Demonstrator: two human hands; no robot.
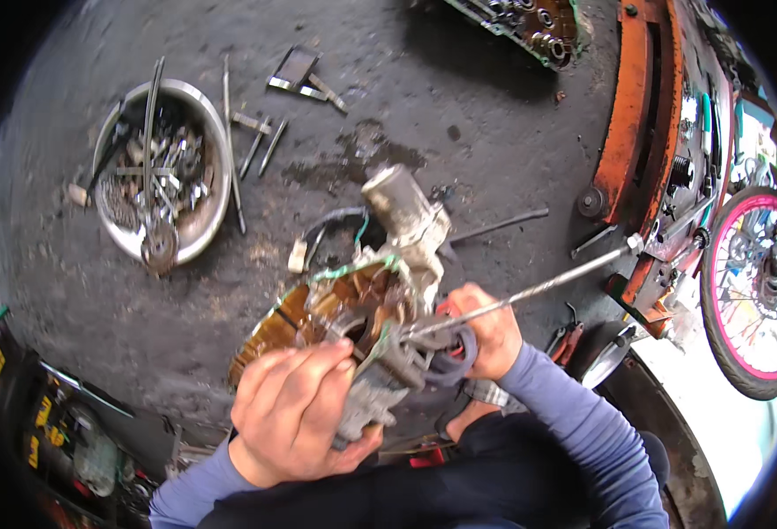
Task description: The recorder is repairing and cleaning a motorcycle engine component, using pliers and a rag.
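Note:
A dirty metal engine casing point(380, 388) with green gasket edge and oily brown interior is tilted in front of me, a cylindrical housing point(397, 198) at its top. My left hand point(291, 406) is wrapped round its lower left side. My right hand point(485, 326) is closed at its right side, around a red part partly hidden by the fingers, beside a grey rubber ring point(457, 357). A long thin metal rod point(556, 282) with a hex end slants from the casing across that hand toward the upper right.
A steel bowl point(221, 167) of metal parts sits left, with loose rods point(274, 145) and a bracket point(296, 75) nearby. Another open casing point(530, 31) lies at the back. An orange steel frame point(622, 132), pliers point(567, 339) and a pink-rimmed wheel point(715, 282) are at the right.

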